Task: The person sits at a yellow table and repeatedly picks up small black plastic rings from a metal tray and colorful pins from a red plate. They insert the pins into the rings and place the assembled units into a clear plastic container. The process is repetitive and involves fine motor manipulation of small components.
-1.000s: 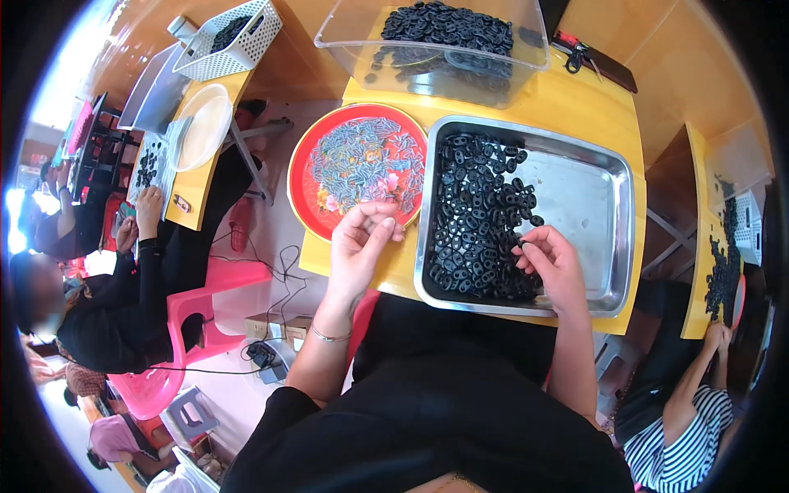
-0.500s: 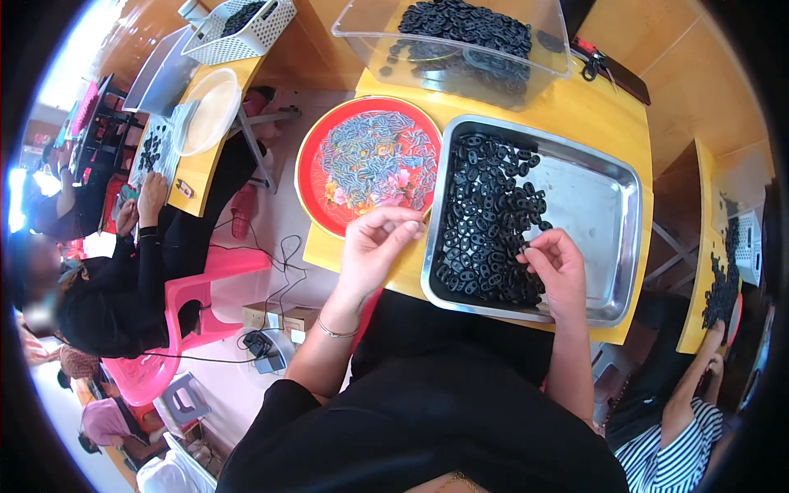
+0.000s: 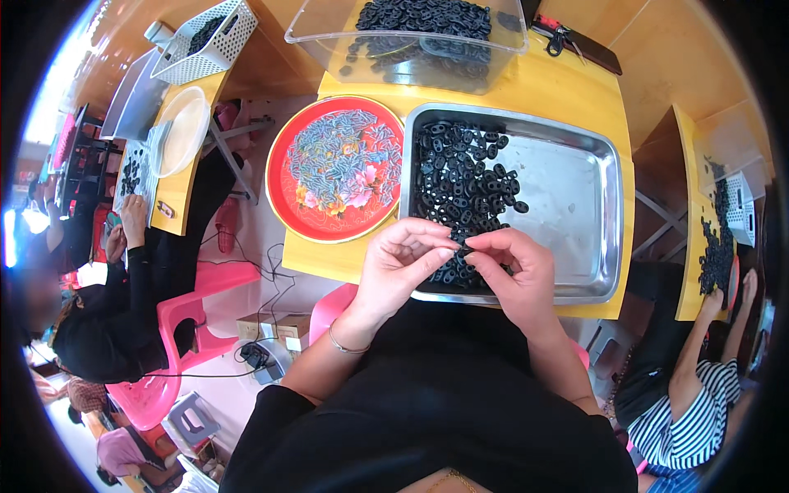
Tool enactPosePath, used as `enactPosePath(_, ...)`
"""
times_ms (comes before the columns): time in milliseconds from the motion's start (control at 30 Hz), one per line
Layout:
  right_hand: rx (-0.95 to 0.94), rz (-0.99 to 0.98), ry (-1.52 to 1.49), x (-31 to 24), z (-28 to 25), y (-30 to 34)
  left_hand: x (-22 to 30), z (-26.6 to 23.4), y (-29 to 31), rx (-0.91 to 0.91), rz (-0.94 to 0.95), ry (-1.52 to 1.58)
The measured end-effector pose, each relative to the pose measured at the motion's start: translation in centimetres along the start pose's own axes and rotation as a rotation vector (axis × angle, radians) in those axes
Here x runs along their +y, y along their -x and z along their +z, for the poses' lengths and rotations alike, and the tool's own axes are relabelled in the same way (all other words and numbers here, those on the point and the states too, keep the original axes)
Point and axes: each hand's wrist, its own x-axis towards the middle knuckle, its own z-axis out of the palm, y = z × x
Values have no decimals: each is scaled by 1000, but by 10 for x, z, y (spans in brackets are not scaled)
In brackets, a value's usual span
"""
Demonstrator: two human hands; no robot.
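My left hand (image 3: 408, 267) and my right hand (image 3: 516, 279) meet fingertip to fingertip over the near left part of a steel tray (image 3: 608, 156). Thumb and forefinger of each are pinched together. Between the tips is a small black piece (image 3: 463, 249), mostly covered by the right fingers. What the left fingertips hold is too small to make out. Loose black oval pieces (image 3: 460, 181) with two holes fill the tray's left side. Left of it, a red round tray (image 3: 283, 172) with flower print carries many small grey pins (image 3: 333, 148).
A clear plastic bin (image 3: 403, 62) of black pieces stands at the back of the yellow table (image 3: 575, 78). Small snips (image 3: 557, 39) lie at its far right. Co-workers sit at tables on both sides. A pink chair (image 3: 177, 329) and cables (image 3: 275, 271) are at left.
My hands have come together; the right moved left from the pile with a black piece, and the left moved right from beside the red tray. The whole view has shifted slightly.
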Motion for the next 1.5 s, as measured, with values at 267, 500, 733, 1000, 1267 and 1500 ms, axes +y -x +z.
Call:
enactPosePath(267, 54, -23, 25, -1, 0, 0, -1, 3, 1, -38, 16, -11)
enactPosePath(500, 64, -47, 48, -3, -1, 1, -3, 3, 1, -28, -17, 14)
enactPosePath(733, 52, -120, 138, -6, -1, 1, -2, 5, 2, -24, 4, -4)
enactPosePath(1000, 42, 31, -24, 5, -2, 4, 3, 9, 4, -71, 112, -412)
enactPosePath(1267, 80, 73, -120, 13, -3, 6, 2, 12, 0, -12, 7, -166)
enactPosePath(1500, 77, 52, -78, 12, -5, 7, 4, 8, 1, -78, -107, -269)
